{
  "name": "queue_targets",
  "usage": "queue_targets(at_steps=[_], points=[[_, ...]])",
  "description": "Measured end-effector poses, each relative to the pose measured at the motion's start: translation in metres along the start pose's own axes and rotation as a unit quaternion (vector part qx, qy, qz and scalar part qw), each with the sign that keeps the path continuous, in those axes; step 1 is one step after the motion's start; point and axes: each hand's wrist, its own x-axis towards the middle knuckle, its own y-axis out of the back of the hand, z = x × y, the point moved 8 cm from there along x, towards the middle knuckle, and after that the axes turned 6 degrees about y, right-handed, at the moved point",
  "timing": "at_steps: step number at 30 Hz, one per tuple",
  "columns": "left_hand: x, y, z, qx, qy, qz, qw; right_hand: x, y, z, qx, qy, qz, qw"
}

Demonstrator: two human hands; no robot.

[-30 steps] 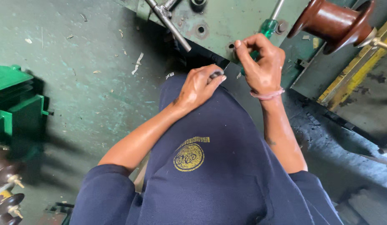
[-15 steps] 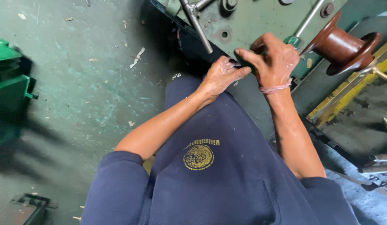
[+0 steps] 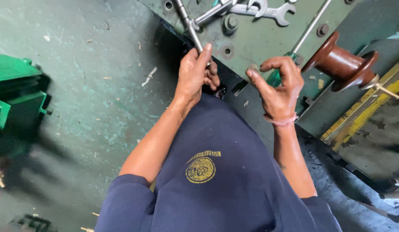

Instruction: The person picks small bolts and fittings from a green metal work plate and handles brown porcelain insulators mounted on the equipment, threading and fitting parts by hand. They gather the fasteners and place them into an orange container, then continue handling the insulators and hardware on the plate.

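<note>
Two bare forearms reach forward from dark blue short sleeves.
The left hand (image 3: 195, 75) is curled closed, index finger stretched straight ahead. The right hand (image 3: 279, 86) is raised, thumb and bent fingers pinched together, a pink band around its wrist.

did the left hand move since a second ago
Yes. The left hand has left the right hand and now grips the metal rod, farther from the brown spool.

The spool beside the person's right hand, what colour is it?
Glossy reddish-brown spool, clearest in the head view.
</note>
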Motion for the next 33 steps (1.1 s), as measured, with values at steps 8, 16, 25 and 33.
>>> queue_targets(at_steps=[8,16,25,33], points=[[-0.002,-0.005,0.032,0.113,-0.013,0.058,0.992,0.001,-0.016,0.031,0.179,-0.170,0.015,0.969],[-0.018,-0.023,0.017,0.052,-0.046,-0.056,0.996,0.063,-0.107,0.065,0.337,-0.251,-0.049,0.906],[-0.030,-0.065,0.041,0.328,-0.132,-0.192,0.916,0.069,-0.097,0.100,0.320,-0.230,0.123,0.911],[0.008,-0.064,0.159,0.589,-0.448,-0.030,0.672,0.095,-0.034,0.177,0.284,-0.260,0.057,0.921]])
